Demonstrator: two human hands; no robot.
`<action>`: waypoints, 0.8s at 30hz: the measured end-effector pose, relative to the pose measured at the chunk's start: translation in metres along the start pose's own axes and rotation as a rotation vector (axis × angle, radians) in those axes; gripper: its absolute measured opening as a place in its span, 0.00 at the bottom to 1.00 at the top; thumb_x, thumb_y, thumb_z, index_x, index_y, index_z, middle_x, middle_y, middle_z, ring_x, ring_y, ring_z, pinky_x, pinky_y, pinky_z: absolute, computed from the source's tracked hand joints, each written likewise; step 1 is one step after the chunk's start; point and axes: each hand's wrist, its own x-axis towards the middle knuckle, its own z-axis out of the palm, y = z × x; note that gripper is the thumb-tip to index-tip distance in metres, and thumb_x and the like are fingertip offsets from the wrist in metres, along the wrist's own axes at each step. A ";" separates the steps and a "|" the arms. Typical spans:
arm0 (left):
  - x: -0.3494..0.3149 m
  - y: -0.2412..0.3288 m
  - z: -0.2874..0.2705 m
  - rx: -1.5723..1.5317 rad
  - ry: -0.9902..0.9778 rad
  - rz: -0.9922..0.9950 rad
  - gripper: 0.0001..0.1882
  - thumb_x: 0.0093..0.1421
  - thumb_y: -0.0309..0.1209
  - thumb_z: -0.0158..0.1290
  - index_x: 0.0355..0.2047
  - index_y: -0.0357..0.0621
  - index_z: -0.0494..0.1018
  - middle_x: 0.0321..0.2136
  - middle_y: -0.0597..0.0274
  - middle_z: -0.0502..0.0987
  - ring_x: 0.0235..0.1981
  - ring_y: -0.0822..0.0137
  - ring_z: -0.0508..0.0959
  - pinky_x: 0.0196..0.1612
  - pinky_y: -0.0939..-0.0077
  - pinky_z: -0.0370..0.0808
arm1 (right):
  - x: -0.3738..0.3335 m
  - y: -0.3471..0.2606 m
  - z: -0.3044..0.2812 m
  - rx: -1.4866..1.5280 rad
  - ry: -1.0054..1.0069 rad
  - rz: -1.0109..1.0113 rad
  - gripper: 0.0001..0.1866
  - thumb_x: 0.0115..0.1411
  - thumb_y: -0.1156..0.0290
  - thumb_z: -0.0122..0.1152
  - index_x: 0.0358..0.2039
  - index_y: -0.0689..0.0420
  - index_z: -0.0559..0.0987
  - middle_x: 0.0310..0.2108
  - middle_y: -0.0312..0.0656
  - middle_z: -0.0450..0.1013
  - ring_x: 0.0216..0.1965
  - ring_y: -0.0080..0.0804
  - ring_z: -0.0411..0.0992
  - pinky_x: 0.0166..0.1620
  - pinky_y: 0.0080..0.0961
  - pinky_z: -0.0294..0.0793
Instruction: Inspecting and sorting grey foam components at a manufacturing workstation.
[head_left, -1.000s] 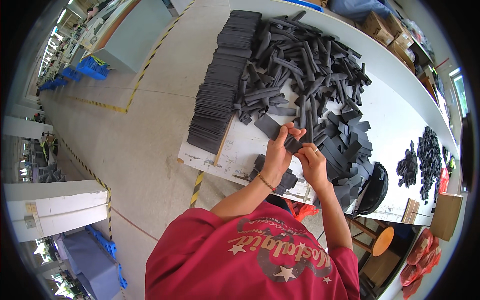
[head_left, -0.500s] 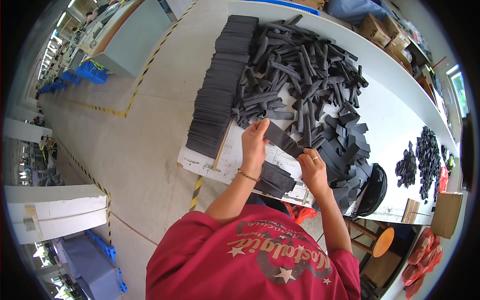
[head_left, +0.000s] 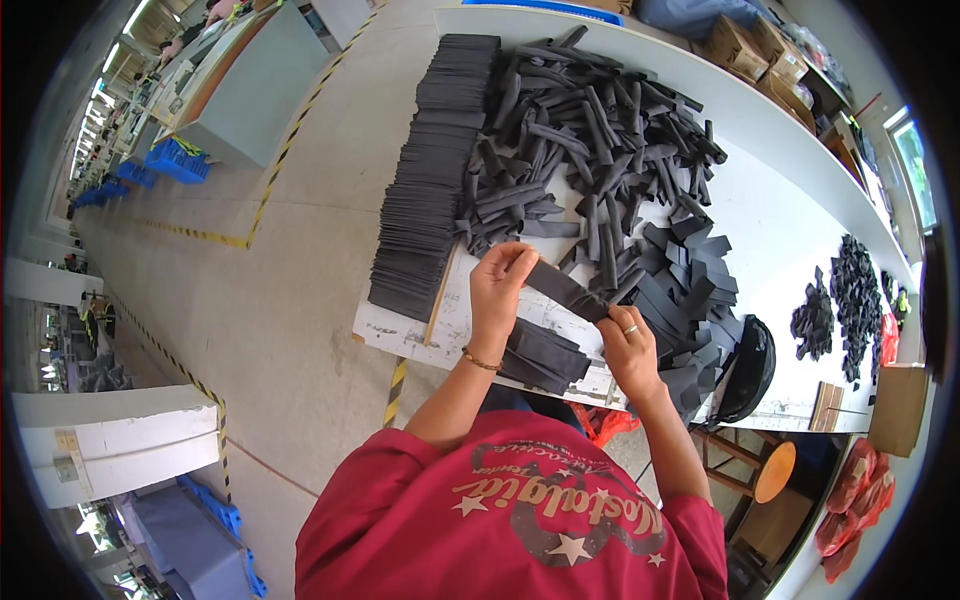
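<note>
A dark grey fabric strip [head_left: 560, 286] is stretched between my two hands above the table's front edge. My left hand [head_left: 501, 285] pinches its left end between thumb and fingers. At the other end, my right hand [head_left: 628, 345], with a ring on one finger, grips the strip. Below the strip lies a small stack of flat dark strips [head_left: 545, 357]. Beyond my hands spreads a loose heap of rolled or folded dark strips [head_left: 590, 150]. Flat dark pieces [head_left: 690, 280] lie scattered to the right. A long, neat row of stacked strips [head_left: 425, 180] runs along the table's left side.
The white table [head_left: 775, 240] has a raised back board. Farther right are small dark piles [head_left: 856, 300], a black bag [head_left: 750, 375] at the edge, and a round wooden stool [head_left: 774, 472]. Striped floor tape [head_left: 397, 390] passes beside the table.
The strip and my left hand have shifted slightly left and down in the picture. Both hands keep hold of the strip. The whole view has turned a little.
</note>
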 end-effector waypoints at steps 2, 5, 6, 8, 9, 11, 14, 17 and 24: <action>0.003 0.002 -0.001 0.354 0.022 0.123 0.12 0.64 0.34 0.54 0.37 0.35 0.75 0.30 0.59 0.79 0.34 0.64 0.82 0.38 0.77 0.78 | -0.001 0.000 -0.001 0.008 -0.009 -0.001 0.14 0.39 0.84 0.59 0.30 0.63 0.75 0.37 0.46 0.70 0.36 0.42 0.72 0.35 0.33 0.75; -0.002 0.015 0.016 0.142 0.119 -0.048 0.10 0.65 0.31 0.52 0.35 0.34 0.75 0.29 0.51 0.80 0.29 0.58 0.82 0.39 0.72 0.79 | 0.001 0.000 -0.004 0.006 -0.018 -0.005 0.14 0.39 0.84 0.59 0.31 0.63 0.74 0.37 0.46 0.70 0.36 0.42 0.72 0.35 0.33 0.75; -0.002 0.012 0.014 0.143 0.117 -0.050 0.10 0.65 0.31 0.52 0.35 0.34 0.75 0.29 0.51 0.80 0.29 0.58 0.82 0.39 0.72 0.79 | 0.002 0.000 -0.004 -0.005 -0.016 -0.009 0.14 0.39 0.84 0.59 0.31 0.63 0.74 0.37 0.45 0.70 0.36 0.42 0.72 0.35 0.33 0.75; -0.001 0.001 0.007 -0.014 0.148 -0.126 0.11 0.65 0.30 0.52 0.35 0.32 0.75 0.29 0.50 0.79 0.31 0.55 0.82 0.40 0.67 0.80 | -0.001 0.002 -0.006 0.004 -0.032 0.017 0.13 0.40 0.84 0.60 0.31 0.63 0.74 0.37 0.46 0.69 0.36 0.42 0.72 0.35 0.34 0.75; -0.001 -0.002 0.005 -0.015 0.145 -0.130 0.11 0.65 0.30 0.52 0.35 0.32 0.75 0.29 0.50 0.79 0.31 0.55 0.82 0.40 0.67 0.80 | -0.002 0.002 -0.008 0.013 -0.049 0.041 0.12 0.42 0.83 0.60 0.31 0.63 0.75 0.37 0.46 0.69 0.36 0.43 0.72 0.35 0.34 0.75; -0.001 -0.005 0.001 -0.168 0.113 -0.140 0.11 0.65 0.30 0.52 0.36 0.30 0.74 0.29 0.49 0.80 0.31 0.54 0.82 0.40 0.64 0.81 | -0.003 0.004 -0.003 0.081 -0.025 0.109 0.09 0.45 0.83 0.61 0.30 0.63 0.75 0.38 0.46 0.69 0.36 0.42 0.72 0.35 0.33 0.74; -0.002 -0.006 0.002 -0.036 0.122 -0.062 0.11 0.64 0.31 0.52 0.37 0.31 0.74 0.30 0.48 0.80 0.32 0.54 0.82 0.40 0.65 0.81 | -0.003 0.000 -0.002 0.318 0.018 0.361 0.06 0.51 0.81 0.63 0.29 0.63 0.75 0.38 0.45 0.70 0.35 0.39 0.71 0.35 0.28 0.73; -0.001 -0.011 0.002 0.010 0.098 -0.020 0.11 0.64 0.31 0.53 0.37 0.32 0.74 0.30 0.49 0.80 0.32 0.55 0.82 0.39 0.68 0.80 | -0.002 -0.001 0.013 0.626 0.071 0.687 0.06 0.54 0.79 0.65 0.28 0.64 0.74 0.38 0.41 0.70 0.34 0.28 0.69 0.37 0.20 0.70; -0.007 -0.024 0.004 0.048 0.216 0.002 0.11 0.64 0.33 0.53 0.37 0.35 0.75 0.30 0.52 0.81 0.29 0.65 0.82 0.30 0.83 0.76 | -0.011 0.005 0.018 1.078 0.354 1.017 0.08 0.58 0.74 0.65 0.32 0.63 0.75 0.36 0.36 0.71 0.31 0.18 0.69 0.37 0.16 0.69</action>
